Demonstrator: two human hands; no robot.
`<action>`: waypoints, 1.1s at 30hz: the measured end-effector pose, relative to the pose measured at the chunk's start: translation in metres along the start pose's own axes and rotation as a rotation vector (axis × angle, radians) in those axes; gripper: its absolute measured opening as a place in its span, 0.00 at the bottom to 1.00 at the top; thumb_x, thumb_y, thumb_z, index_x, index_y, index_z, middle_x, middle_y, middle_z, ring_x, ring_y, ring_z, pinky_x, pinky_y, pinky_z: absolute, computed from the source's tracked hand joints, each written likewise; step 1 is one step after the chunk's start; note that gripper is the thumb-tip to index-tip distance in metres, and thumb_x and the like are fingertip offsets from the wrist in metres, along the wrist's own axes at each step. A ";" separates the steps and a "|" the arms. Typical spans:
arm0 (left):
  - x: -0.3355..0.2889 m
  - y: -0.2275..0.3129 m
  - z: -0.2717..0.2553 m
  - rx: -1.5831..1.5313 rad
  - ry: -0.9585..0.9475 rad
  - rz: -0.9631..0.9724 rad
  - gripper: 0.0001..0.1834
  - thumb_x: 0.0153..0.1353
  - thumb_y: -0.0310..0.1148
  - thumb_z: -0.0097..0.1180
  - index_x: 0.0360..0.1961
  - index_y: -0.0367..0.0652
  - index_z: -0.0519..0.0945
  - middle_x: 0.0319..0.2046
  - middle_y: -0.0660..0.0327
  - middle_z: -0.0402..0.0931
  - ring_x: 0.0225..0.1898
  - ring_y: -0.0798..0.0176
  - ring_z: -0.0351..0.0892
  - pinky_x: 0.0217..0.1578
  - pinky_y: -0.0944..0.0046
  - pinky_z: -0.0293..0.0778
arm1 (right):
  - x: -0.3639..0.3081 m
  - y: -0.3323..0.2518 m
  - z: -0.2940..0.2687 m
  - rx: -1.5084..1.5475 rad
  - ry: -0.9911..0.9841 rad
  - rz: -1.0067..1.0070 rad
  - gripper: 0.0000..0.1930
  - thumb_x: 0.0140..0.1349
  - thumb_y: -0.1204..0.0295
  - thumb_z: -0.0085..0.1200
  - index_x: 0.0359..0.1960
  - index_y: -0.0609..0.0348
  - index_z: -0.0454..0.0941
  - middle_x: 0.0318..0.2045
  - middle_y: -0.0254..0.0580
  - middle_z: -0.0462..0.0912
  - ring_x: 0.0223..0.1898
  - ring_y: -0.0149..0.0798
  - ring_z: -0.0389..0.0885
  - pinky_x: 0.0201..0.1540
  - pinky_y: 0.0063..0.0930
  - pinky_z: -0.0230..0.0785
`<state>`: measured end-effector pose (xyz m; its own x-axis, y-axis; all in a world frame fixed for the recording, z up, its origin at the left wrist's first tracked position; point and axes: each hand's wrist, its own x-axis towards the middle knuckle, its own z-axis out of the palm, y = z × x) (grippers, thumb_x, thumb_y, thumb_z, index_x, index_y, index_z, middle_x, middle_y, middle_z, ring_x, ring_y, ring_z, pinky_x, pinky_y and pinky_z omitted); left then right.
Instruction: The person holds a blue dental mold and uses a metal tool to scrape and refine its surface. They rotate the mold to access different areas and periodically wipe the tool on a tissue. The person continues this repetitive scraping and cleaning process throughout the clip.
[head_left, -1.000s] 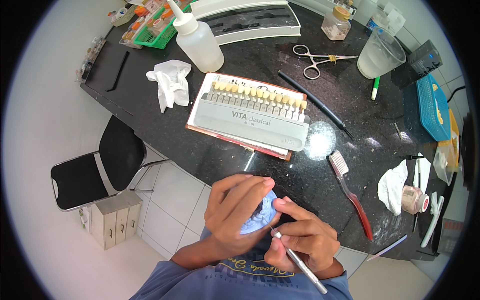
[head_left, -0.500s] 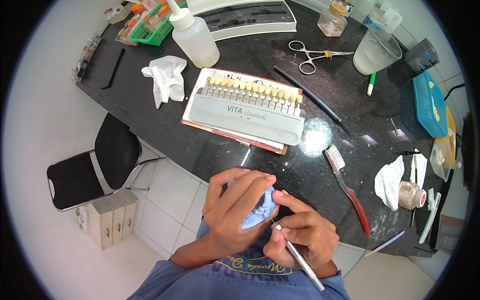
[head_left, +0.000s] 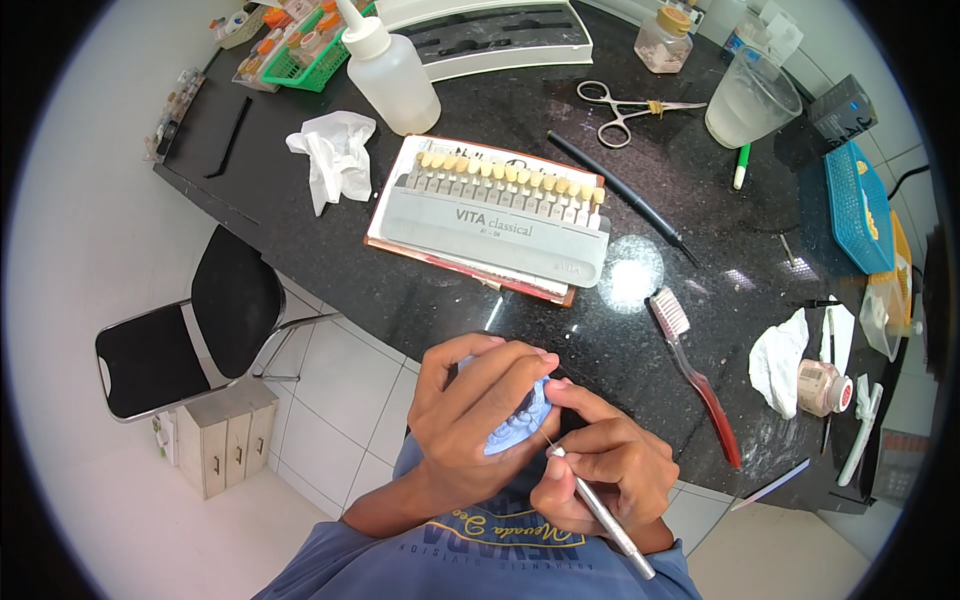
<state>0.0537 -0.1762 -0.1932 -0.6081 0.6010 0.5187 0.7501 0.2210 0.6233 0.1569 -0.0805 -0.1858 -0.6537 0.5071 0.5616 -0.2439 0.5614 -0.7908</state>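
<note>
Close to my body, my left hand (head_left: 478,412) is closed around a blue dental cast (head_left: 512,436), and its fingers cover much of it. Moulded tooth shapes show along the cast's exposed edge. My right hand (head_left: 615,465) pinches a slim silver-handled carving tool (head_left: 612,525) like a pen. The tool's thin tip points at the cast's edge; whether it touches I cannot tell. My right index finger rests by the cast. Beyond my hands lies a tooth shade guide (head_left: 490,232) with a row of tooth-coloured tabs, on top of a notebook or case (head_left: 400,160).
Right of my hands lies a red-handled toothbrush (head_left: 700,385). Further off are a dark brush pen (head_left: 620,195), locking forceps (head_left: 620,115), a plastic cup (head_left: 750,100) and a squeeze bottle (head_left: 395,85). Crumpled tissue (head_left: 335,160) sits at left. A black chair (head_left: 230,295) stands beyond the counter's edge.
Both hands, the cast and the tool have shifted very slightly. The grips look the same, and the tool's tip remains by the cast's edge.
</note>
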 end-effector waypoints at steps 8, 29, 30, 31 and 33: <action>0.005 0.004 -0.004 -0.037 -0.035 -0.058 0.23 0.35 0.25 0.72 0.39 0.42 0.86 0.37 0.66 0.86 0.41 0.57 0.79 0.41 0.64 0.76 | 0.000 0.000 0.006 0.019 0.075 0.020 0.13 0.55 0.80 0.63 0.20 0.61 0.70 0.17 0.42 0.78 0.39 0.55 0.90 0.40 0.39 0.88; 0.008 -0.003 -0.014 -0.365 -0.113 -0.146 0.31 0.37 0.25 0.80 0.46 0.42 0.81 0.48 0.57 0.85 0.46 0.54 0.81 0.45 0.61 0.78 | -0.006 -0.004 -0.008 0.416 0.086 0.207 0.09 0.58 0.81 0.63 0.31 0.67 0.73 0.24 0.50 0.83 0.43 0.58 0.89 0.48 0.45 0.85; 0.011 -0.007 -0.021 -0.403 -0.177 -0.125 0.32 0.38 0.27 0.81 0.47 0.42 0.80 0.49 0.55 0.84 0.47 0.54 0.81 0.45 0.61 0.79 | -0.005 -0.005 -0.011 0.433 0.072 0.230 0.09 0.58 0.81 0.63 0.32 0.67 0.73 0.25 0.51 0.83 0.42 0.58 0.89 0.47 0.44 0.85; 0.013 -0.010 -0.027 -0.441 -0.241 -0.103 0.33 0.38 0.29 0.82 0.47 0.42 0.79 0.51 0.53 0.83 0.47 0.53 0.82 0.46 0.61 0.79 | -0.006 -0.006 -0.014 0.451 0.058 0.254 0.09 0.59 0.81 0.63 0.33 0.68 0.73 0.25 0.52 0.83 0.42 0.58 0.89 0.47 0.44 0.85; 0.012 -0.008 -0.034 -0.551 -0.259 -0.186 0.31 0.39 0.33 0.83 0.45 0.41 0.81 0.47 0.53 0.82 0.49 0.52 0.82 0.47 0.60 0.79 | -0.008 -0.007 -0.017 0.436 0.038 0.222 0.10 0.59 0.80 0.65 0.34 0.68 0.73 0.29 0.56 0.83 0.42 0.57 0.89 0.43 0.41 0.86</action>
<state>0.0319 -0.1971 -0.1717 -0.5809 0.7722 0.2575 0.3520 -0.0469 0.9348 0.1765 -0.0772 -0.1809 -0.6992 0.6116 0.3702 -0.3843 0.1152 -0.9160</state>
